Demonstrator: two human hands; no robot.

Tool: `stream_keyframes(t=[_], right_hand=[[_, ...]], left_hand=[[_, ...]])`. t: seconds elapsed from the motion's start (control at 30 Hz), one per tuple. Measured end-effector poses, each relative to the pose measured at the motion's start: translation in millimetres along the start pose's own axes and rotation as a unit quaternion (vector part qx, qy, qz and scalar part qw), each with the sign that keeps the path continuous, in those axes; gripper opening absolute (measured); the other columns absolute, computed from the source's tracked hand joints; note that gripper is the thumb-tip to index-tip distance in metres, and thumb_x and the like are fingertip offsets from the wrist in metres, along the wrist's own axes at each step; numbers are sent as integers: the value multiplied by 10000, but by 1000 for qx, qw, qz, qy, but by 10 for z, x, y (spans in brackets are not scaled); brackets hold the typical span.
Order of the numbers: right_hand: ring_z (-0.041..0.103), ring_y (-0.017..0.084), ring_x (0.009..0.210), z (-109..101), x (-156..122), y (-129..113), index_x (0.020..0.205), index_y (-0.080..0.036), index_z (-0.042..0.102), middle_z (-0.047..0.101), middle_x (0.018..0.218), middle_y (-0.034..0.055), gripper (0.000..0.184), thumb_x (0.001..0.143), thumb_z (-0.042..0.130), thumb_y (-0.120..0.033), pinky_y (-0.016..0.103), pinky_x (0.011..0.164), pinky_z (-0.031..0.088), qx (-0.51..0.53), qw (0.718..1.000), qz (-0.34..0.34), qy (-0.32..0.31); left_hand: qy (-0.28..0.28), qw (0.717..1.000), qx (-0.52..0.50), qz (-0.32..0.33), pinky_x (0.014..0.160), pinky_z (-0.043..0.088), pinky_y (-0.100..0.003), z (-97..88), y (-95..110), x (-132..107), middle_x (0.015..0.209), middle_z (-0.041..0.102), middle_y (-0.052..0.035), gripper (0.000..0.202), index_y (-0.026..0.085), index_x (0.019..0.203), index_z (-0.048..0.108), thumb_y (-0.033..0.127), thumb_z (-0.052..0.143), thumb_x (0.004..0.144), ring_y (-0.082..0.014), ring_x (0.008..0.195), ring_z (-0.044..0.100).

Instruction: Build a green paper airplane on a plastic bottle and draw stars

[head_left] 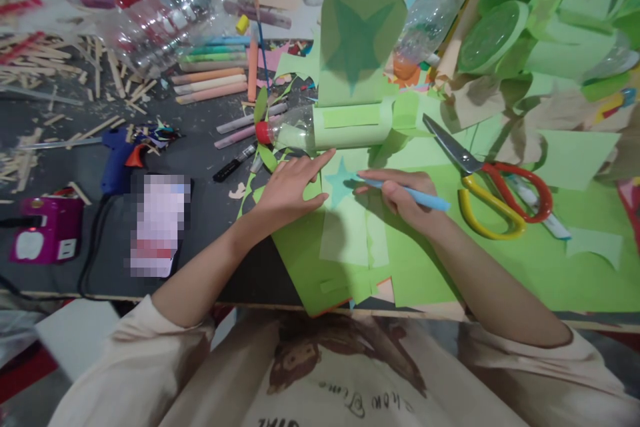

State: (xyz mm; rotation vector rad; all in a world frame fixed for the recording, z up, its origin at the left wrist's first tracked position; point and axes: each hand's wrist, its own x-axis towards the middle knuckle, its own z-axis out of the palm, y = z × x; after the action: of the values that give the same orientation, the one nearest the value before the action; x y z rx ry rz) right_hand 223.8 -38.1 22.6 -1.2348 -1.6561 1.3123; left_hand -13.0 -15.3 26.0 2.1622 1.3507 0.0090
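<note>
L hand (pixel 290 190): flat, fingers spread, palm down on the light green paper (pixel 345 233); index finger stretched toward the star template's left edge. Prob. pinning sheet + template so they don't slide.
R hand (pixel 400 197): fingers pinched round a blue pen (pixel 415 195), tip pointing left at the star's right side. Grip low on the barrel, looks suited to fine tracing along an edge.
Star template (pixel 339 183): small teal star, lying flat on the paper, btwn both hands; L fingertips just beside it, pen tip touching or nearly so, can't tell which.
Paper stack: several green sheets overlapping, hanging slightly over the table edge (pixel 200 293) near the body; keeps work close.
Scissors (pixel 493 190): red/yellow handles, blades parted, lying just R of the R hand, w/in easy reach.
Bottle (pixel 320 130): on its side, wrapped in green paper, red cap, just beyond the hands.
Glue gun (pixel 120 153): blue, well off to the L, apart from both hands.
Chalk sticks (pixel 210 80): far L-centre, untouched.
</note>
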Motion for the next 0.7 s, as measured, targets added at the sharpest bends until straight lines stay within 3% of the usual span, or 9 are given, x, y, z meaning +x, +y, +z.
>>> stream_keyframes(t=[0.07, 0.13, 0.27, 0.33, 0.43, 0.53, 0.7], right_hand=[[725, 200, 691, -11, -24, -11, 913, -228, 796, 778, 773, 66, 421, 899, 590, -594, 338, 646, 558, -9, 998, 4, -56], [677, 171, 582, -17, -36, 2, 855, -220, 802, 749, 673, 52, 457, 893, 589, -622, 308, 561, 523, 1, 997, 12, -74], [453, 94, 369, -7, -2, 89, 922, -207, 767, 666, 561, 1, 535, 853, 582, -704, 244, 358, 309, 98, 995, 19, -1], [484, 100, 410, -3, 43, 112, 890, -217, 733, 643, 580, -8, 528, 817, 607, -725, 234, 373, 320, 135, 991, 16, 21], [514, 104, 478, -15, 137, 83, 709, -206, 662, 622, 600, -1, 434, 785, 703, -631, 240, 428, 373, 108, 993, 50, 2], [490, 96, 456, -40, 243, 21, 658, -205, 611, 611, 566, -14, 327, 721, 788, -472, 242, 428, 367, 85, 992, 91, -34], [435, 90, 430, -52, 343, -22, 555, -209, 549, 543, 459, -33, 331, 714, 744, -424, 249, 438, 324, 37, 994, 91, -47]], left_hand=[[0, 1000, 1, 0, 935, 424, -370, 3, -4, 1, 1060, 641, -63, 715, 259, 1581, 310, 361, 552, 915, -267, 980, 575], [1, 1000, 0, 4, 939, 421, -370, 5, -7, 1, 1063, 642, -61, 713, 261, 1580, 311, 372, 548, 918, -265, 975, 576], [0, 1000, -5, 5, 969, 412, -386, 2, -5, 2, 1064, 642, -58, 712, 265, 1581, 307, 371, 543, 918, -263, 975, 571], [-4, 1000, -8, 3, 976, 408, -388, -5, 2, 3, 1073, 641, -60, 716, 263, 1582, 307, 364, 544, 914, -264, 982, 568], [-10, 1000, -7, -2, 972, 404, -385, -18, 18, 2, 1076, 638, -64, 724, 249, 1581, 315, 358, 549, 905, -270, 992, 564], [-9, 1000, -6, -6, 951, 406, -372, -25, 24, -1, 1077, 635, -66, 722, 244, 1579, 322, 346, 549, 902, -267, 991, 560], [1, 1000, -4, 1, 953, 406, -371, -3, -2, 4, 1052, 633, -58, 715, 253, 1579, 320, 357, 544, 908, -257, 968, 556]])
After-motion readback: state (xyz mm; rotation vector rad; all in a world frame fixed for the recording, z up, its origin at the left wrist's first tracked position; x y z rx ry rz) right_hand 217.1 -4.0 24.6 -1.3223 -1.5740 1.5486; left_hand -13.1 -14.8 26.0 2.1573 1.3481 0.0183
